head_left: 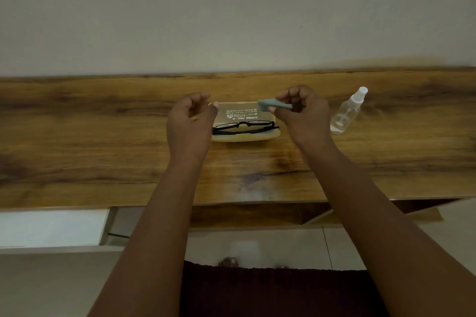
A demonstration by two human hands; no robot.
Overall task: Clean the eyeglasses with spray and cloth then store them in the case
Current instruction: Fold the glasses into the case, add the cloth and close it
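Observation:
Black-framed eyeglasses point(244, 128) lie folded inside an open tan case point(242, 137) on the wooden table. The case's lid point(240, 113), printed with white text, stands up behind them. My right hand point(301, 113) pinches a small grey-blue cloth point(270, 105) above the right end of the lid. At the case's left end my left hand point(192, 121) has its fingers curled and the thumb tip at the lid's corner; whether it grips the lid I cannot tell.
A clear spray bottle point(347, 112) with a white cap lies tilted on the table point(103, 136), right of my right hand. A pale wall runs behind the table. Below the front edge are a white drawer point(51, 226) and a tiled floor.

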